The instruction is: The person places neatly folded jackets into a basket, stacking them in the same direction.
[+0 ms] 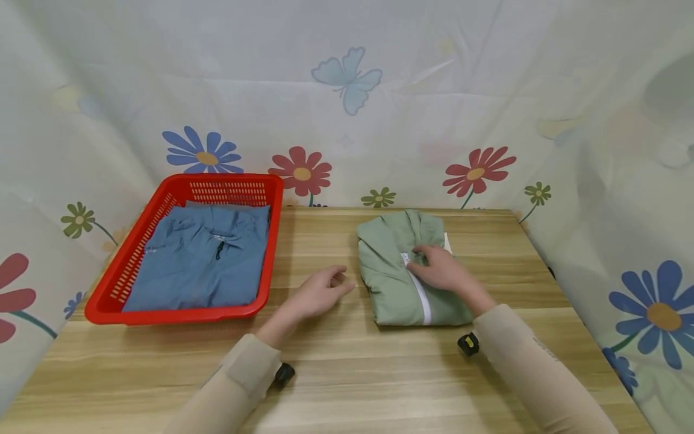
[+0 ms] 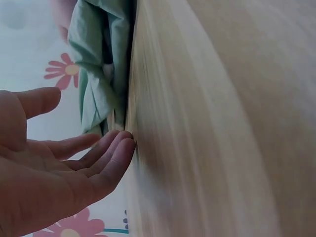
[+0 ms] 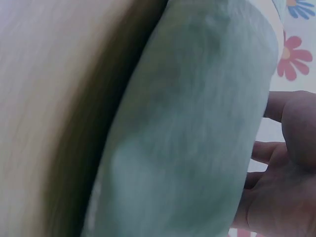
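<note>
A folded sage-green jacket (image 1: 387,295) with a white zipper lies on the table, right of the middle. My right hand (image 1: 440,269) is over it, thumb and forefinger apart beside the zipper's upper end. From the right wrist, the same hand (image 3: 286,182) appears behind the jacket's thick folded side (image 3: 187,123), fingers loosely bent. My left hand (image 1: 320,292) hovers low over the wood, a little left of the jacket, holding nothing. In the left wrist view its fingers (image 2: 116,165) are relaxed, with the green cloth (image 2: 96,59) beyond them.
On the left stands a red plastic basket (image 1: 273,241) with a folded blue jacket (image 1: 190,277) inside. A white tag (image 1: 447,243) sticks out at the green jacket's right edge. Flower-printed curtains (image 1: 412,120) enclose the wooden table (image 1: 368,374) behind and at both sides.
</note>
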`<state>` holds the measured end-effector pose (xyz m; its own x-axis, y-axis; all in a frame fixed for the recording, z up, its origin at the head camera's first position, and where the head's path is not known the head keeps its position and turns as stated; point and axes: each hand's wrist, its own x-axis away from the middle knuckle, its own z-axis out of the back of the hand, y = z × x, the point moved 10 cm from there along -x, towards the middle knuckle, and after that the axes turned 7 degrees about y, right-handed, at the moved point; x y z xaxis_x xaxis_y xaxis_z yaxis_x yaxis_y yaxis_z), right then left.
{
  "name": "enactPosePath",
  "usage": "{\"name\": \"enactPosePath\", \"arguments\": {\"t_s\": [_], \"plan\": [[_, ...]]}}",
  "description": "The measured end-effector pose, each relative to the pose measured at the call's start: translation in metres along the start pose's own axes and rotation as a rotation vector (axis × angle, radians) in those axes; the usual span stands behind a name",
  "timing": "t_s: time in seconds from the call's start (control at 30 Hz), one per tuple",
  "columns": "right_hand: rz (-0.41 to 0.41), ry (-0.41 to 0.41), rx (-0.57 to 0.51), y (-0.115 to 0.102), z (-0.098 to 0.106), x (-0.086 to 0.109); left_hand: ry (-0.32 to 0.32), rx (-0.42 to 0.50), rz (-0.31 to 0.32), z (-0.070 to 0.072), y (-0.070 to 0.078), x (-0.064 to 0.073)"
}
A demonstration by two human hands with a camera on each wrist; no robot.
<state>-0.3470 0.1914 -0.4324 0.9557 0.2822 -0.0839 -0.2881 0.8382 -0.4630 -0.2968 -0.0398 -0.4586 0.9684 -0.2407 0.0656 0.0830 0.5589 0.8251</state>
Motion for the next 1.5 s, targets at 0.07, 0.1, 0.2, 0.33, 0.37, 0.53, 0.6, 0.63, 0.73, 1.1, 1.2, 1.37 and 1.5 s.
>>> {"name": "enactPosePath", "arguments": {"t_s": [0.07, 0.1, 0.2, 0.33, 0.37, 0.53, 0.6, 0.63, 0.73, 1.1, 1.2, 1.37, 1.5], "plan": [[0.011, -0.013, -0.023, -0.006, -0.003, 0.0, 0.009, 0.025, 0.017, 0.0, -0.002, -0.002], [0.017, -0.02, -0.034, -0.01, -0.004, 0.0, 0.013, 0.042, 0.026, 0.0, -0.003, -0.003], [0.026, -0.041, -0.078, -0.018, -0.006, 0.001, 0.034, 0.102, 0.052, 0.001, -0.006, -0.007], [0.026, -0.067, -0.179, -0.023, -0.009, 0.002, 0.085, 0.169, 0.085, 0.005, -0.013, -0.011], [0.025, -0.068, -0.216, -0.023, -0.009, 0.002, 0.097, 0.185, 0.093, 0.007, -0.014, -0.011], [0.006, 0.003, -0.404, -0.013, 0.003, 0.003, 0.134, 0.253, 0.153, 0.012, -0.021, -0.013], [-0.018, 0.062, -0.469, -0.004, 0.012, 0.005, 0.13, 0.281, 0.177, 0.012, -0.024, -0.013], [-0.034, 0.096, -0.487, 0.001, 0.016, 0.006, 0.126, 0.299, 0.192, 0.012, -0.025, -0.013], [-0.1, 0.171, -0.486, 0.019, 0.028, 0.012, 0.119, 0.355, 0.221, 0.01, -0.027, -0.014], [-0.255, -0.085, -0.262, 0.049, 0.008, 0.027, 0.288, 0.708, 0.271, 0.021, -0.034, -0.022], [-0.26, -0.08, -0.301, 0.049, 0.005, 0.026, 0.329, 0.775, 0.267, 0.021, -0.035, -0.026], [-0.271, -0.102, -0.372, 0.049, 0.001, 0.026, 0.406, 0.821, 0.288, 0.017, -0.043, -0.032], [-0.269, -0.109, -0.413, 0.05, -0.002, 0.027, 0.432, 0.911, 0.316, 0.008, -0.046, -0.036]]}}
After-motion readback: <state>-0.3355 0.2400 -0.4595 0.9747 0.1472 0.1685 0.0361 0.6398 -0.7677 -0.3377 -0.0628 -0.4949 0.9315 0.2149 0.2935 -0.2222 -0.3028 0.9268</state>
